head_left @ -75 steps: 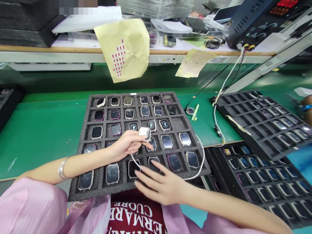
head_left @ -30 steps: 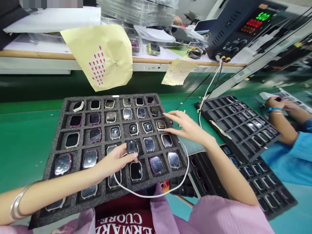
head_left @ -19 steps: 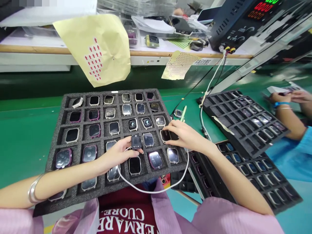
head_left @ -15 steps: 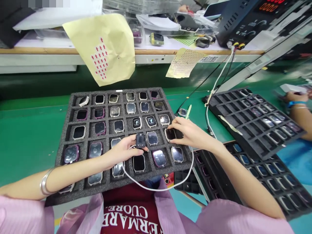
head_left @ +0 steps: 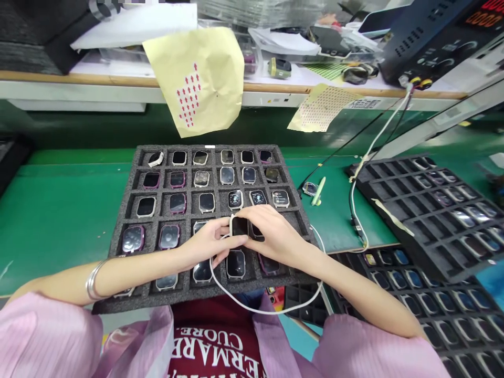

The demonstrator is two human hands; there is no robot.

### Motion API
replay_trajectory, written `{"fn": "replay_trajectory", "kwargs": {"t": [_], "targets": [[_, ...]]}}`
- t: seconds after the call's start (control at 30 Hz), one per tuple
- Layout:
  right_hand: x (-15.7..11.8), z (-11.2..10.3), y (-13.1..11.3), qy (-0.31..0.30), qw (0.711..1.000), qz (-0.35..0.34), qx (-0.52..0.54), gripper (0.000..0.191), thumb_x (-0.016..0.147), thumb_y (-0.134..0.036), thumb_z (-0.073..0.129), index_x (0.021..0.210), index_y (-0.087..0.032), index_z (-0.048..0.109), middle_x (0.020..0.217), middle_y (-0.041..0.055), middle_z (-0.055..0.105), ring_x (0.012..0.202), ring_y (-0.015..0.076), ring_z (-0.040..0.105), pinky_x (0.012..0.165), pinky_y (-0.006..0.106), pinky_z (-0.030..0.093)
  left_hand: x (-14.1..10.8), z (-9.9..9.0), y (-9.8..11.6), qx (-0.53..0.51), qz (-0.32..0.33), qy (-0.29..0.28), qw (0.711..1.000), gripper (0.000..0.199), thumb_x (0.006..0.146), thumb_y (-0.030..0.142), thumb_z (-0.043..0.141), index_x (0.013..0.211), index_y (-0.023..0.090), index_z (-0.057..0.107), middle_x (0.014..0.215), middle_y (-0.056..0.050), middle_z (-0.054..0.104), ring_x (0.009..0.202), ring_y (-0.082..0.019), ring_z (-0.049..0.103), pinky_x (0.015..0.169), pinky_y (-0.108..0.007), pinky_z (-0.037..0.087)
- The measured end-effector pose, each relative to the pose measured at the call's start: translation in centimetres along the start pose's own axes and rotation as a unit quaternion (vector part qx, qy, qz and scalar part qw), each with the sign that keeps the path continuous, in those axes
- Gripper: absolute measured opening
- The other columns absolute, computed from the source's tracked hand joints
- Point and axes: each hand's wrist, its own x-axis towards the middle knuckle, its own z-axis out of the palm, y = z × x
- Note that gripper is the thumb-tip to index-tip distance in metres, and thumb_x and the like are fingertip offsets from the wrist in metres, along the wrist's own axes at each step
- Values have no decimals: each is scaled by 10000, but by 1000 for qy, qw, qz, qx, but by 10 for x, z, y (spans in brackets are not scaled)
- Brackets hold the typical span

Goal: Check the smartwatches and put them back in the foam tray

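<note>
My left hand (head_left: 218,239) and my right hand (head_left: 268,231) meet over the lower middle of a dark foam tray (head_left: 132,215). Between them they hold a smartwatch (head_left: 239,226) with a black screen and a pale frame, its face up. The fingers of both hands are closed on its sides. A white cable (head_left: 271,312) loops from my left hand down and round to the right side of the tray. The black piece on my left palm earlier is now hidden. Watches in silver and purple frames sit in the tray's compartments around my hands.
A green pen (head_left: 318,191) and a small clear-cased item (head_left: 310,189) lie right of the tray. More watch trays (head_left: 397,210) stand at the right. Yellow sheets (head_left: 212,79) hang from the shelf (head_left: 268,88), which holds a power supply (head_left: 429,42).
My right hand has lifted a watch from the tray's right column and brought it left to my left hand. The view has shifted, and the person's arm at the far right is out of view.
</note>
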Motion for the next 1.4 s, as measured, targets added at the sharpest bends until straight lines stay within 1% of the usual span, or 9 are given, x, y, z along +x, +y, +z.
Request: {"fn": "replay_trajectory", "kwargs": {"t": [0.1, 0.23, 0.3, 0.37, 0.43, 0.53, 0.7, 1.03, 1.4], "targets": [[-3, 5, 1, 17, 1000, -18, 7, 296, 860, -239, 641, 1129, -179, 532, 1056, 93, 662, 1037, 259, 611, 882, 422, 473, 1, -1, -3, 2, 14, 18, 1000, 407, 805, 445, 672, 1037, 133, 551, 600, 50, 559, 308, -23, 350, 325, -161, 271], [-8, 15, 1, 64, 997, -37, 22, 326, 866, -274, 640, 1154, -182, 518, 1061, 96, 652, 1014, 251, 611, 859, 412, 486, 0, -1, -8, 17, 20, 20, 999, 385, 825, 432, 651, 1051, 138, 546, 700, 10, 621, 303, -15, 322, 289, -163, 220], [-10, 17, 1, 79, 995, -43, 31, 349, 861, -294, 662, 1156, -180, 517, 1057, 98, 651, 1002, 244, 609, 851, 403, 490, 0, -1, -9, 32, 24, 20, 999, 356, 835, 416, 643, 1041, 137, 561, 716, 2, 628, 332, -26, 352, 307, -170, 249], [-12, 17, 2, 87, 994, -49, 45, 376, 845, -311, 692, 1151, -179, 518, 1047, 98, 651, 993, 241, 607, 851, 400, 491, 0, -1, -11, 43, 49, 26, 998, 313, 829, 381, 659, 1002, 129, 594, 746, -16, 640, 459, -67, 482, 411, -183, 372], [-12, 17, 2, 90, 992, -55, 62, 394, 830, -322, 714, 1142, -180, 520, 1041, 96, 648, 984, 238, 605, 849, 397, 496, 1, -1, -13, 52, 83, 33, 995, 273, 814, 347, 680, 966, 127, 625, 819, -40, 656, 678, -129, 580, 605, -221, 466], [-13, 17, 3, 92, 991, -62, 80, 409, 817, -329, 732, 1133, -174, 526, 1032, 97, 650, 969, 235, 611, 841, 394, 507, 2, -3, -16, 65, 102, 32, 992, 258, 803, 327, 690, 957, 124, 647, 894, -54, 655, 837, -178, 581, 768, -277, 468], [-15, 19, 3, 97, 991, -64, 67, 447, 811, -333, 741, 1166, -170, 525, 1050, 101, 657, 979, 241, 612, 856, 405, 507, 3, -5, -21, 84, 102, 22, 991, 290, 824, 324, 661, 1032, 122, 644, 887, -46, 640, 811, -176, 561, 772, -291, 455], [-16, 19, 2, 98, 992, -66, 41, 449, 840, -353, 708, 1190, -145, 518, 1054, 119, 657, 977, 241, 620, 863, 398, 510, 5, -5, -26, 101, 98, 12, 990, 246, 862, 319, 603, 996, 114, 598, 838, -34, 593, 869, -193, 539, 829, -323, 434], [-18, 21, 5, 95, 992, -73, 39, 434, 825, -344, 726, 1151, -138, 526, 1053, 129, 659, 980, 245, 616, 873, 398, 501, 2, -4, -25, 166, 88, 16, 982, 250, 882, 343, 565, 991, 118, 579, 919, -58, 620, 922, -223, 565, 870, -357, 445]]}}
